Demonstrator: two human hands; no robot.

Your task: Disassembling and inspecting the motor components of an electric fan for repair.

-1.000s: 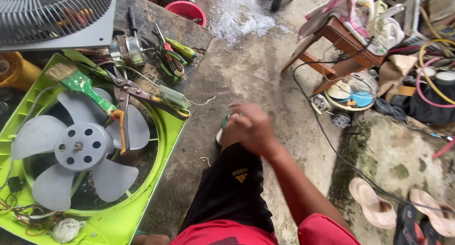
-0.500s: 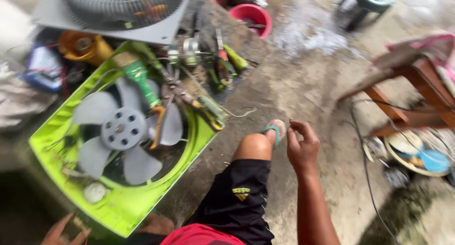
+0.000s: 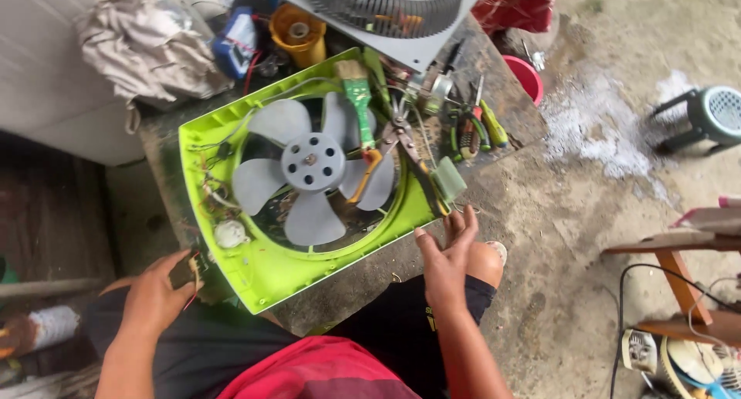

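Centrally, green fan housing (image 3: 266, 272), left hand (image 3: 154, 295) at 8 o'clock pinching small part (image 3: 185, 272), identity unclear, right hand (image 3: 448, 260) at 4 o'clock, fingers spread, empty.

Lime-green box fan housing (image 3: 270, 272) lying flat on a dark, worn worktable, its front cover off.

The housing is a square plastic frame, bright lime green, turned at an angle so that one corner points toward the person. A round opening fills its middle, and in it sits a grey fan blade (image 3: 312, 167) with five broad vanes around a round hub pierced with small holes. Thin wires (image 3: 212, 194) run loose along the frame's left side, near a small white round part (image 3: 229, 233), possibly a knob or capacitor. The left hand (image 3: 154, 295) pinches a small dark piece with red wires at the near corner; the right hand (image 3: 448, 260) rests open-fingered just beside the frame's lower right edge.
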